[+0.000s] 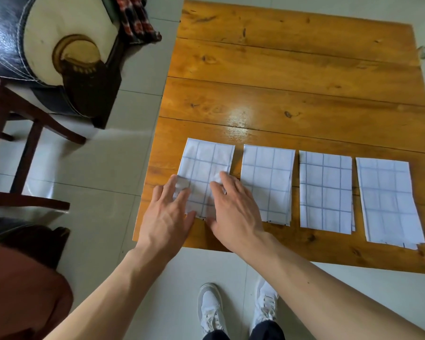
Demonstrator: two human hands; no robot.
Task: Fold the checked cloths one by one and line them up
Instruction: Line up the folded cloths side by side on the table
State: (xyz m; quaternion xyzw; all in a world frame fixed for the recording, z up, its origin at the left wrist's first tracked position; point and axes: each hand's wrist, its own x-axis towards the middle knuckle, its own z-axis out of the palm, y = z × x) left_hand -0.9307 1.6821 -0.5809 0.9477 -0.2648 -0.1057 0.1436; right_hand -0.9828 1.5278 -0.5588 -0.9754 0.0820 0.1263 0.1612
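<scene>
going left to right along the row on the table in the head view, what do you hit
leftmost folded cloth with the left hand and right hand flat on it → second folded cloth → third folded cloth → fourth folded cloth, nearest the right edge of the wooden table

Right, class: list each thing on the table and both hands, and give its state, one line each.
Leftmost cloth: folded, flat, both hands on it.
Second cloth: folded, flat, untouched.
Third cloth: folded, flat, untouched.
Rightmost cloth: folded, flat, untouched.
Left hand: fingers straight, pressing.
Right hand: fingers straight, pressing.
Table: far part bare.
</scene>
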